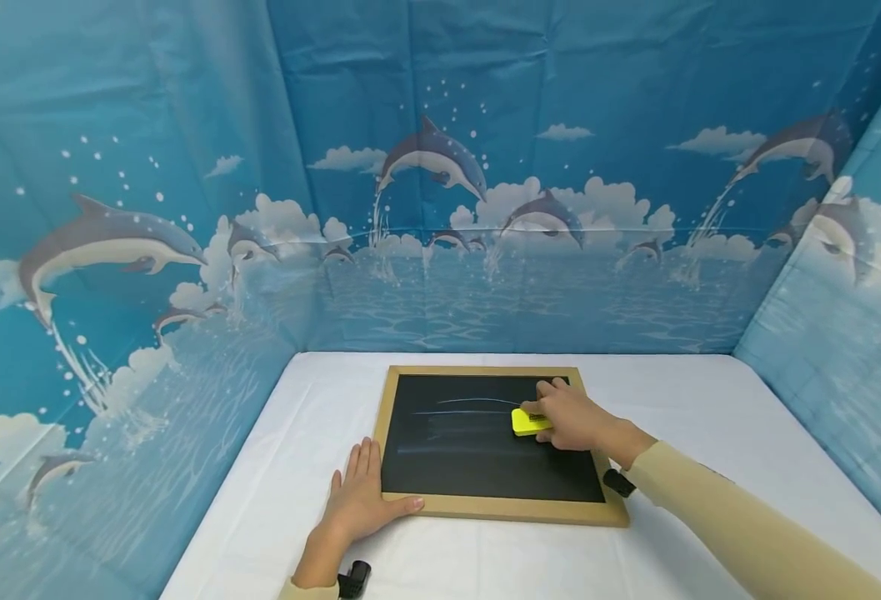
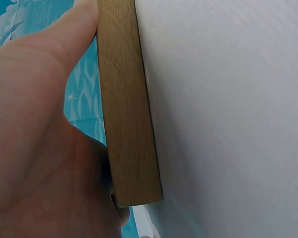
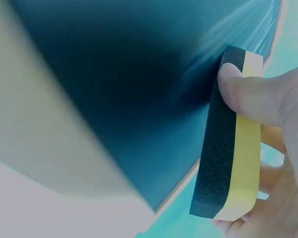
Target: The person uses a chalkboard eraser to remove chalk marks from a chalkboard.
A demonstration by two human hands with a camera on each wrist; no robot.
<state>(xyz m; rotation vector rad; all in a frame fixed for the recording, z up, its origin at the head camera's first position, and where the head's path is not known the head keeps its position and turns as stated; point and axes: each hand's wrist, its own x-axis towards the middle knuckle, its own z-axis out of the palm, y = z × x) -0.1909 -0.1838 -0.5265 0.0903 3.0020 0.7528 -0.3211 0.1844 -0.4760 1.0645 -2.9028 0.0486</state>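
Note:
A chalkboard (image 1: 485, 475) with a wooden frame lies flat on a white-covered table, faint chalk lines (image 1: 470, 412) across its upper half. My right hand (image 1: 575, 417) grips a yellow eraser (image 1: 526, 422) over the right part of the board. In the right wrist view the eraser (image 3: 246, 168) shows a black felt layer, with the thumb pressed along its side and fingers behind. My left hand (image 1: 361, 500) rests at the board's lower left corner, fingers straight along the left edge and thumb on the bottom frame. The left wrist view shows the thumb against the wooden frame (image 2: 126, 109).
White cloth (image 1: 260, 500) covers the table around the board. Blue curtains (image 1: 523, 292) printed with dolphins and clouds enclose the back and both sides. A small black wrist camera (image 1: 353, 577) sits by the left wrist, another (image 1: 618, 482) by the right.

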